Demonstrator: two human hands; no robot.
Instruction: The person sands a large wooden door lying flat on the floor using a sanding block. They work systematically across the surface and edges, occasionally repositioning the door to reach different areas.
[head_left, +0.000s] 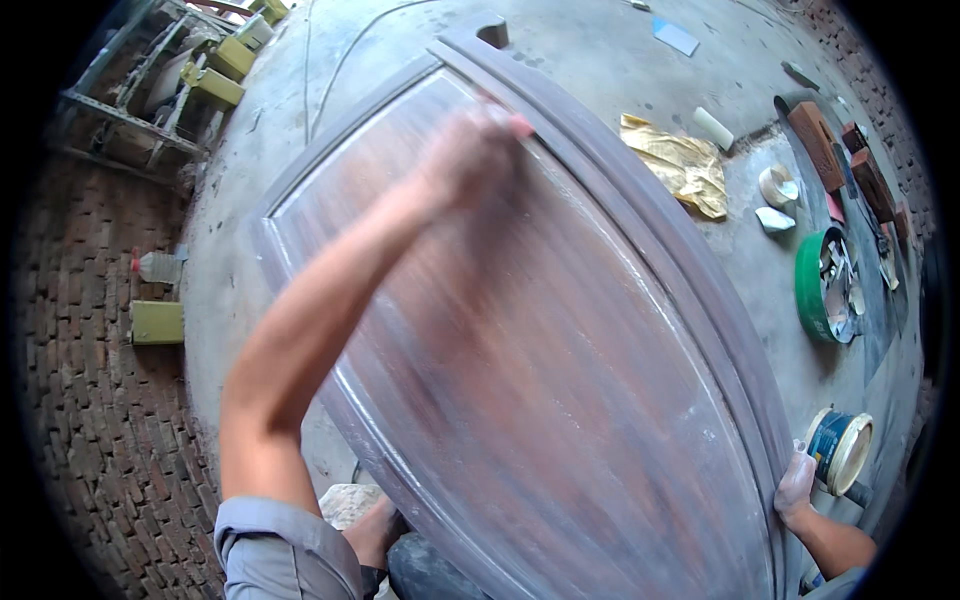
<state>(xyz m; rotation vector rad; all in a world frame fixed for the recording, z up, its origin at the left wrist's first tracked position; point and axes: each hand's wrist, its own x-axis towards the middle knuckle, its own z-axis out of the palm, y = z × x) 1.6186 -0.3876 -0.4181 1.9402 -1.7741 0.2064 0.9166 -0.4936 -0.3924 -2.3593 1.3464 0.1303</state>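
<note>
A large framed wooden panel (560,400), brown with whitish dust over it and a raised moulding round its border, slants across the middle. My left hand (465,155) is closed on a small red piece (521,125) against the panel's upper part. Motion smears this hand, and the piece's exact kind cannot be made out. At the lower right, my right hand (797,485), whitened with dust, grips the panel's outer edge. Just beyond it a blue and white tub (828,447) lies tilted.
To the right are a green round container (812,285) with scraps, a tape roll (777,187), crumpled yellowish paper (680,165) and wooden blocks (815,145). A metal rack (135,115), a plastic bottle (158,267) and an olive box (158,323) stand left, by the brick surface (90,420).
</note>
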